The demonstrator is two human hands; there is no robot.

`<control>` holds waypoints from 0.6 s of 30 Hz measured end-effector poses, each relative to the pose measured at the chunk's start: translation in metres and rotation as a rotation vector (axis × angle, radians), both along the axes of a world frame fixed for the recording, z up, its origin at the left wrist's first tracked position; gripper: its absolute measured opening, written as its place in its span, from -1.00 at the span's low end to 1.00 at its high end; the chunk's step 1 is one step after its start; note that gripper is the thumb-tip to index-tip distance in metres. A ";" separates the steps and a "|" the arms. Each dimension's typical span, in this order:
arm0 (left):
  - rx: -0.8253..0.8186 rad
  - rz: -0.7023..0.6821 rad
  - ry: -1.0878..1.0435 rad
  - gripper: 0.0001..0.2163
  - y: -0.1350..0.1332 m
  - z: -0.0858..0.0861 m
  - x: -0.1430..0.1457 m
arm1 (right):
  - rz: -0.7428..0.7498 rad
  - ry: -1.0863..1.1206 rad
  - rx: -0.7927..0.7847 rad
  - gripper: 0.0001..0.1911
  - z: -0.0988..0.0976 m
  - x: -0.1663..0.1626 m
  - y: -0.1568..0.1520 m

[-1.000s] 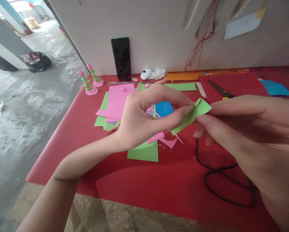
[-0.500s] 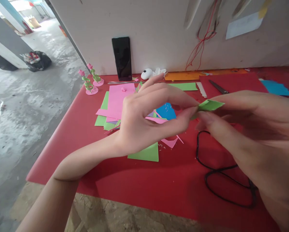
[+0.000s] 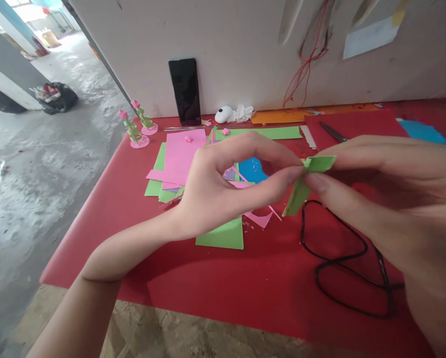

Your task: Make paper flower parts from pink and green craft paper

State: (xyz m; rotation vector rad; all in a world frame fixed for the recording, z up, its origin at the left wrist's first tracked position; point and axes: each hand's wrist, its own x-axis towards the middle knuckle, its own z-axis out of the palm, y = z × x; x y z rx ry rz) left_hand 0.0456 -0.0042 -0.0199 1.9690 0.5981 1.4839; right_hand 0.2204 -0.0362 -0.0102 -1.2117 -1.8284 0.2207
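A small folded green paper strip [image 3: 309, 181] hangs in the air above the red table [image 3: 215, 288]. My left hand [image 3: 223, 186] pinches its left end between thumb and forefinger. My right hand [image 3: 390, 199] pinches the strip's upper fold from the right, thumb below and fingers above. The strip's lower end points down toward the table. Under my hands lies a pile of pink, green and blue paper sheets [image 3: 181, 156] with small pink offcuts [image 3: 262, 219].
A black cord [image 3: 342, 258] loops on the table at the right. A black phone [image 3: 186, 92] leans on the wall, beside a white object [image 3: 224, 114]. Scissors [image 3: 332, 132] lie on a red sheet. Two paper flowers [image 3: 136, 132] stand at the table's left corner.
The green strip has been turned and folded between my fingers: its lower end now points downward. Both hands stayed pinched on it, almost in place.
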 end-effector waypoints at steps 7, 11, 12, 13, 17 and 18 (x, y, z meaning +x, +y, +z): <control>-0.023 0.026 0.123 -0.87 0.001 0.002 0.000 | 0.123 -0.071 -0.058 -0.89 0.008 0.004 0.002; -0.067 0.010 0.161 -0.86 0.001 0.001 0.000 | 0.140 -0.025 -0.089 -0.87 0.004 0.009 0.002; -0.071 0.002 0.156 -0.86 0.001 0.001 0.000 | 0.119 0.016 -0.106 -0.86 0.002 0.010 0.002; -0.071 -0.005 0.144 -0.86 0.002 0.000 0.000 | 0.099 0.061 -0.124 -0.82 -0.001 0.012 0.002; -0.068 -0.019 0.088 -0.85 0.003 0.000 0.001 | 0.076 0.171 -0.184 -0.72 -0.009 0.018 0.002; -0.079 -0.021 0.082 -0.84 0.004 0.000 0.001 | 0.076 0.183 -0.190 -0.72 -0.010 0.019 0.003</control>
